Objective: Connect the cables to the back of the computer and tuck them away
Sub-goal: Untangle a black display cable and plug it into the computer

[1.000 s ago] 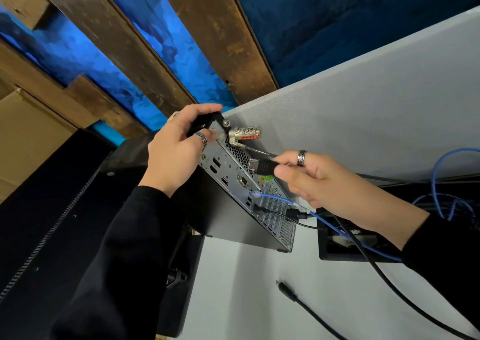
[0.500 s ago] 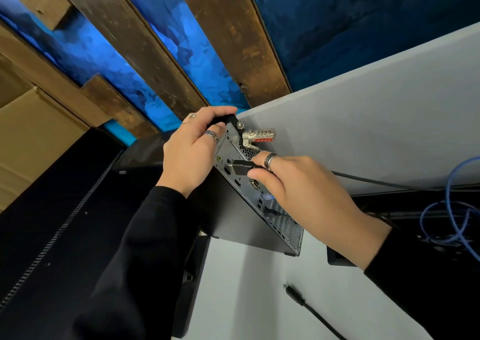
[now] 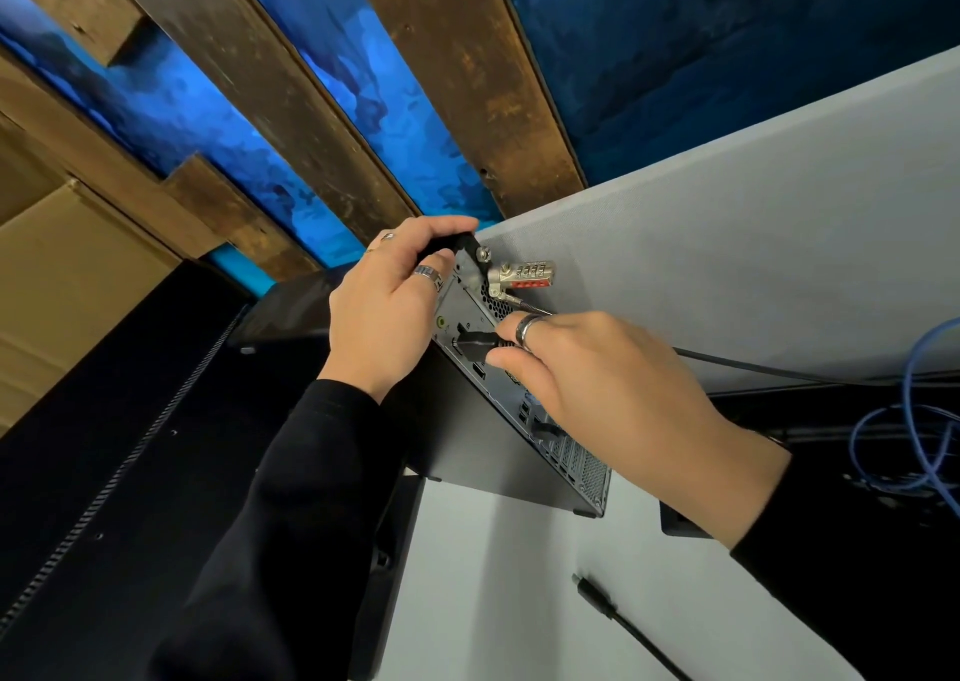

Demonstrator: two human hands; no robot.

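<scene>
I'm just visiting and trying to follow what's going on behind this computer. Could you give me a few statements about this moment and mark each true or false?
1. The right hand pinches a black cable plug at the rear panel of the black desktop computer. True.
2. The left hand rests flat on the white desk. False: it grips the computer's top corner.
3. A silver combination lock hangs at the computer's top rear. True.
4. The loose black cable end on the white desk is plugged in. False: that loose black cable end lies unconnected.
5. The blue cable is coiled on the left. False: on the right.
</scene>
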